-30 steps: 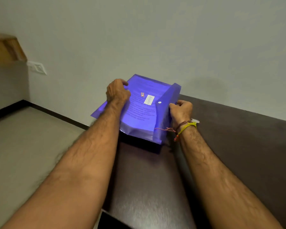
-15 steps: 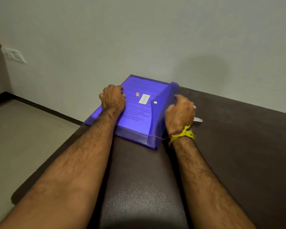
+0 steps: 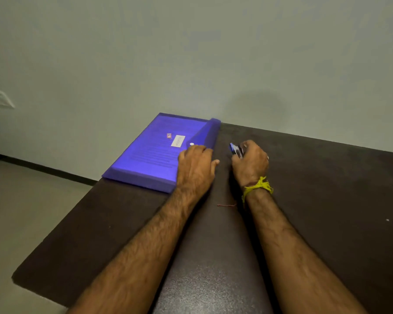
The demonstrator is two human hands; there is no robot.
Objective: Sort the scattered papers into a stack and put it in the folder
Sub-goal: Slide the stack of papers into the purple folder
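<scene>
Two hands sit mid-frame: the left hand (image 3: 196, 166) rests with relaxed fingers on the near right corner of the folder (image 3: 152, 152), whose long axis runs toward upper right; papers inside. Beside it, the right hand (image 3: 250, 164) grips a small blue object (image 3: 235, 150) on the surface (image 3: 304, 200).

Head view; forward-down; near table (image 3: 327, 200)
</scene>
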